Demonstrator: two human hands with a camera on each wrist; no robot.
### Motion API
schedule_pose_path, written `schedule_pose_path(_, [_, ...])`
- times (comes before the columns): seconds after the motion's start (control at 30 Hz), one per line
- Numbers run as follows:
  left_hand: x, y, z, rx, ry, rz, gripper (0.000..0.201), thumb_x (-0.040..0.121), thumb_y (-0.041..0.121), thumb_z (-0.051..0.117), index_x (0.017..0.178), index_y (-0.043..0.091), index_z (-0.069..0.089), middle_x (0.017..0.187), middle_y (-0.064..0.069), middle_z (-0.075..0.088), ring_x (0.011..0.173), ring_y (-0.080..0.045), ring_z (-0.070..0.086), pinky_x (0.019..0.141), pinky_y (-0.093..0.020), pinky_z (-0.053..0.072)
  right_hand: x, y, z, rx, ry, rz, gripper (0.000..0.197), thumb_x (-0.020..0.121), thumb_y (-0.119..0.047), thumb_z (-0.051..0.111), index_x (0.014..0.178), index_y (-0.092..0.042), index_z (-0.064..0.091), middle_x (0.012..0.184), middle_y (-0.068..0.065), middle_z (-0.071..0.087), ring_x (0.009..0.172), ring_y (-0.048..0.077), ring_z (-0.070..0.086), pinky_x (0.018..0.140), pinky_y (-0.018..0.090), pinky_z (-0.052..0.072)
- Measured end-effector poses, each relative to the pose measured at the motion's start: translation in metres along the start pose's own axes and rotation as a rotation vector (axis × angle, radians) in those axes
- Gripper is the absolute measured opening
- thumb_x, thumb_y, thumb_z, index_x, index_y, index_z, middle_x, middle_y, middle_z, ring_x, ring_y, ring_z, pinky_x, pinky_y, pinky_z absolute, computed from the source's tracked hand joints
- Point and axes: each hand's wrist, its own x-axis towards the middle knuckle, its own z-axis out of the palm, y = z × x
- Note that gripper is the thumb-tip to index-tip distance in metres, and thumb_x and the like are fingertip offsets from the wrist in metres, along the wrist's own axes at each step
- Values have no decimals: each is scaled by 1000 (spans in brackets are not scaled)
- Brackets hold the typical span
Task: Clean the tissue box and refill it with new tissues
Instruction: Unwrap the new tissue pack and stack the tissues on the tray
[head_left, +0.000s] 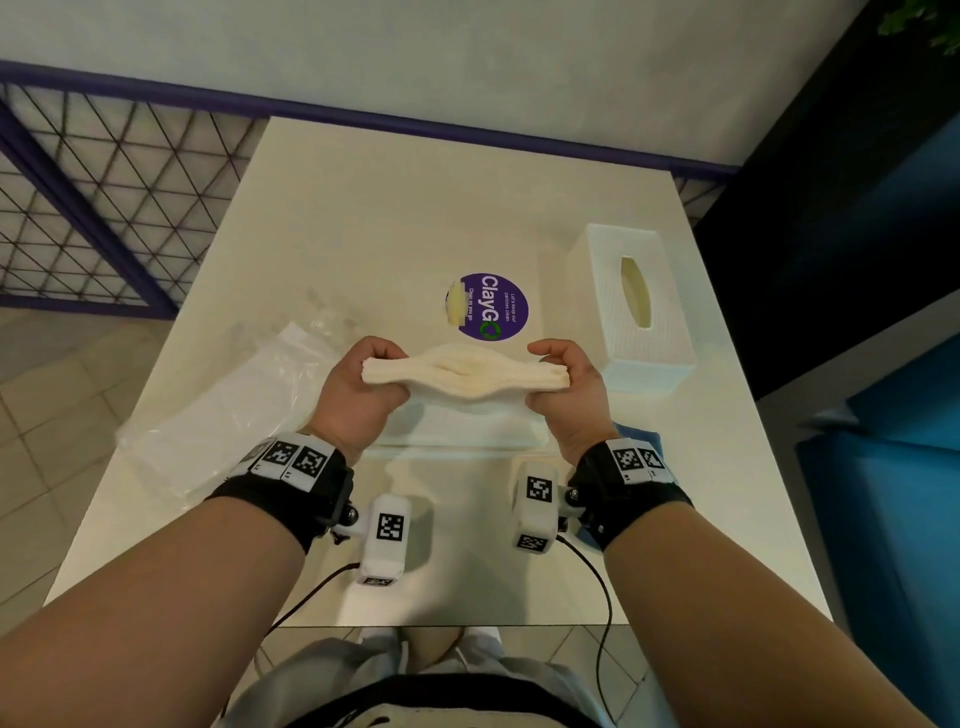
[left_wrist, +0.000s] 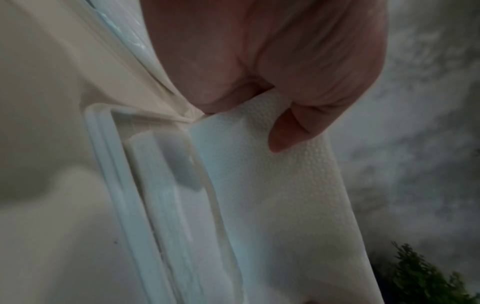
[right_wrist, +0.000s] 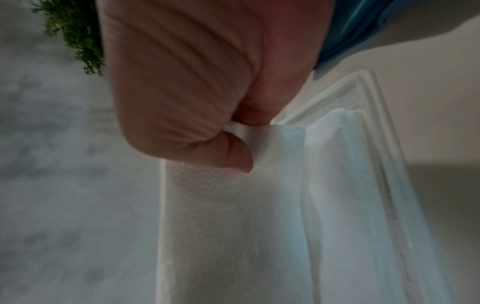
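Both forearms reach forward over the cream rectangular table (head_left: 395, 208), wrists level, palms turned toward each other. The left hand (head_left: 358, 389) has its fingers curled over the top of one end of a stack of white embossed paper tissues (head_left: 462, 376), thumb underneath; the left wrist view shows the thumb (left_wrist: 288, 131) pressed flat against the embossed face and the stack end (left_wrist: 272, 185) clamped tight. The right hand (head_left: 566, 387) mirrors it on the other end: fingers wrapped over, thumb (right_wrist: 233, 156) pinching the tissue edge (right_wrist: 233, 205) against them. Both grips are closed firmly on the stack, nothing else in either hand.

The stack hangs lifted clear of the table, spanning straight between the two hands; its middle bulges, with layers fanning apart (ends compressed, centre loose).

Directly below the stack lies a shallow white plastic tray-like base (head_left: 462, 431), flat on the table; whether any tissues remain in it cannot be told. The white ribbed rectangular tissue box cover (head_left: 631, 306), oval slot facing up, stands on the table beyond and beside the right hand, apart from it.

Elsewhere: a crumpled clear plastic wrapper (head_left: 234, 395) lies left of the left hand; a round purple "ClayGo" sticker (head_left: 488, 306) sits on the tabletop just beyond the stack; a blue cloth (head_left: 641, 439) peeks out under the right wrist.
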Motion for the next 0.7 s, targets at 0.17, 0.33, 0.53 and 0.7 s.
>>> schedule_pose_path(0.17, [-2, -6, 1, 41, -17, -48, 34, 60, 7, 57, 85, 31, 56, 79, 2, 58, 70, -17, 50, 61, -26, 42, 3, 6, -4, -37, -6, 70, 57, 67, 19, 57, 89, -33, 59, 88, -3, 56, 79, 15, 54, 64, 24, 50])
schedule_pose_path(0.33, [0, -18, -1, 204, -3, -30, 38, 81, -3, 62, 88, 34, 53, 84, 5, 60, 80, -14, 55, 70, -24, 45, 3, 14, -4, -66, -2, 92, 47, 70, 12, 62, 92, -30, 59, 89, -1, 60, 86, 20, 58, 69, 27, 51])
schedule_pose_path(0.53, [10, -4, -10, 255, 42, -29, 37, 84, 13, 69, 118, 16, 53, 105, -3, 67, 96, -22, 64, 86, -36, 51, 13, -4, -12, -72, -6, 66, 57, 76, -5, 70, 125, -24, 48, 104, 4, 69, 97, 23, 67, 87, 41, 56])
schedule_pose_path(0.7, [19, -2, -15, 180, 76, -136, 45, 73, 26, 77, 113, 22, 57, 101, -3, 73, 92, -22, 70, 89, -46, 55, 21, -7, -13, -111, 42, 198, 75, 72, -18, 78, 134, -32, 38, 102, 7, 68, 97, 24, 67, 92, 45, 53])
